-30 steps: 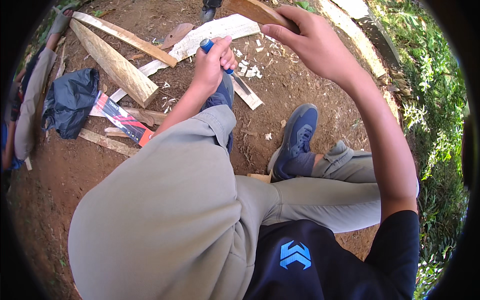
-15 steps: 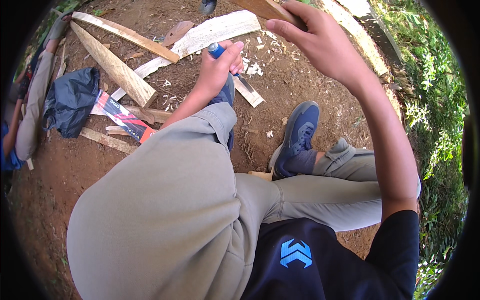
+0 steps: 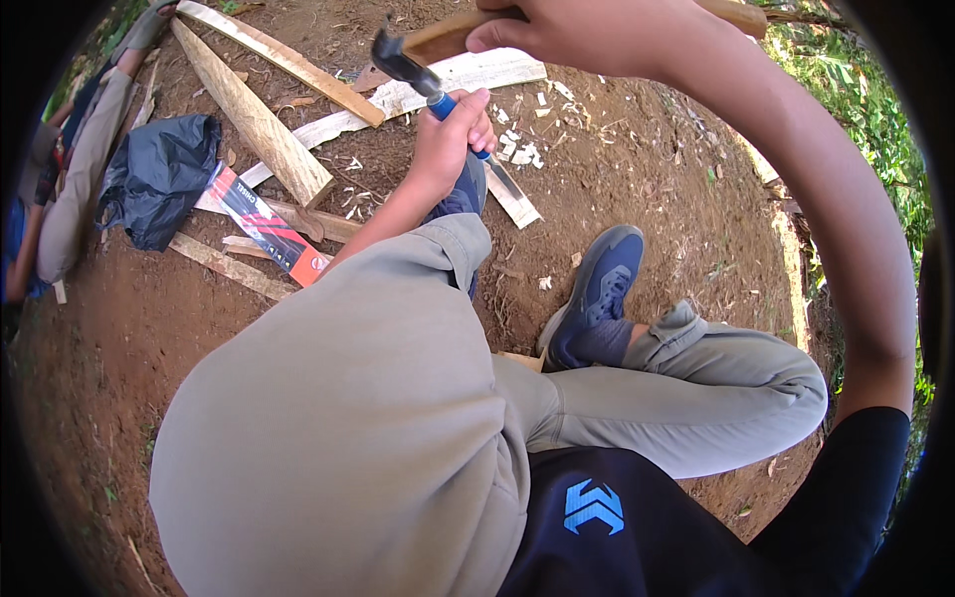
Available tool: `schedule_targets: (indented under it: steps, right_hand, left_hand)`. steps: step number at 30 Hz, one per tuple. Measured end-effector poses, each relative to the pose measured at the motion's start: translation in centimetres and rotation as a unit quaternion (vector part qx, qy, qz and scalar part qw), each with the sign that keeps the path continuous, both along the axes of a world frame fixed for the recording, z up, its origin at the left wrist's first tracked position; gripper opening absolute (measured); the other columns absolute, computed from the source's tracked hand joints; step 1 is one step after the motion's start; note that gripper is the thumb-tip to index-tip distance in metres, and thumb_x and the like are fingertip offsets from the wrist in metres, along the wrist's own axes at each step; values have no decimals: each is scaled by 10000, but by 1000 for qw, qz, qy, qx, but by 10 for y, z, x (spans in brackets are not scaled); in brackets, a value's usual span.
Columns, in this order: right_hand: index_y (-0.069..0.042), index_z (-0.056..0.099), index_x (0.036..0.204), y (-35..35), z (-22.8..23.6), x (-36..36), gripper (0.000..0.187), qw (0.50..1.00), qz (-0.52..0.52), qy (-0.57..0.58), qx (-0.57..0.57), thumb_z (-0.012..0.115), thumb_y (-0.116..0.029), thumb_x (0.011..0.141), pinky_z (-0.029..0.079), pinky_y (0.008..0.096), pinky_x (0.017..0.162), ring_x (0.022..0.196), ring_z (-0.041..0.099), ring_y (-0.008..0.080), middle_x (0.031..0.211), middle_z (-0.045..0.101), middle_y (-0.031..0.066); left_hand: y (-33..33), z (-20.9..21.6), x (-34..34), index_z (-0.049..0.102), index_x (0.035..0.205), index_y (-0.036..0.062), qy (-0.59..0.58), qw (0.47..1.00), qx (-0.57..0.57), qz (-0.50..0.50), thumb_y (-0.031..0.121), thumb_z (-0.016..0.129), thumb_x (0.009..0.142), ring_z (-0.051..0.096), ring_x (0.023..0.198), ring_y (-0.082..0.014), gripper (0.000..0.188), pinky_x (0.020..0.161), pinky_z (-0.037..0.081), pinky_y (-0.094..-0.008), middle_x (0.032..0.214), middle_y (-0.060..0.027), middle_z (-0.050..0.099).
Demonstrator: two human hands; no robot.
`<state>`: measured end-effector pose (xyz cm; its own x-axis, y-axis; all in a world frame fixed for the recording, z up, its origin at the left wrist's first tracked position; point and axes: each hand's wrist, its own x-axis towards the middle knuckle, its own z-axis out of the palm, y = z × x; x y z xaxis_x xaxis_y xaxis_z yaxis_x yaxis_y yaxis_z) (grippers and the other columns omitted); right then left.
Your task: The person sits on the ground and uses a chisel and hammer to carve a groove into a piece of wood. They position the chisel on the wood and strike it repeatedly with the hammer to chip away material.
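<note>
My left hand (image 3: pixel 448 139) is closed round the blue handle of a chisel (image 3: pixel 506 179), tilted so its blade points down and to the right. The blade lies against a narrow strip of pale wood (image 3: pixel 524 213) on the ground beside my left shoe. In my right hand (image 3: pixel 567 35), at the top of the view, is the wooden handle of a hammer (image 3: pixel 400 62). The dark claw head of the hammer is at the butt end of the chisel; whether they touch I cannot tell. My left foot and leg partly hide the wood strip.
Long boards (image 3: pixel 244 104) and a pale plank (image 3: pixel 463 78) lie ahead, with wood chips (image 3: pixel 521 149) on the brown soil. At left are a black plastic bag (image 3: pixel 159 179) and a red-and-black chisel package (image 3: pixel 269 224). Another person's leg (image 3: pixel 85 169) shows at the far left.
My right hand has brought the hammer down and leftward, so its head has come into view at the chisel's butt. My left hand still holds the chisel against the wood.
</note>
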<state>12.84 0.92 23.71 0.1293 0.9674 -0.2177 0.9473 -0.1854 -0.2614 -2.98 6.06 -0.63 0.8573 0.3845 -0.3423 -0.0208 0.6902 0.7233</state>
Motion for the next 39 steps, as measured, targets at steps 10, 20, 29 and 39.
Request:
schedule_targets:
  steps: [10,20,29,39]
  right_hand:
    - [-28,766,1005,27,-21,4,385,998,-12,-9,-68,647,-390,957,551,474,761,822,721,369,848,734,218]
    - [-9,770,1000,39,-36,12,423,992,-68,40,-98,670,-418,957,547,445,756,797,716,329,859,737,217]
    - [-50,771,1061,40,-40,18,438,989,-67,26,-130,680,-462,944,542,448,767,810,712,340,860,735,209]
    - [-53,771,1058,44,-54,25,425,994,-70,27,-85,680,-451,941,545,447,775,827,716,339,879,736,215]
  left_hand:
    - [2,-3,3,419,719,122,22,1000,15,-8,216,596,1028,453,555,-131,368,612,439,-335,598,9,404]
    - [8,-6,4,432,733,125,20,999,32,-16,226,595,1028,447,566,-115,352,625,444,-328,614,25,411]
    - [8,-11,7,461,767,108,39,998,46,-18,238,601,1028,499,583,-125,323,639,496,-347,629,17,438]
    - [11,-25,10,417,743,120,45,999,25,-10,237,618,1000,508,547,-155,347,607,502,-373,607,0,436]
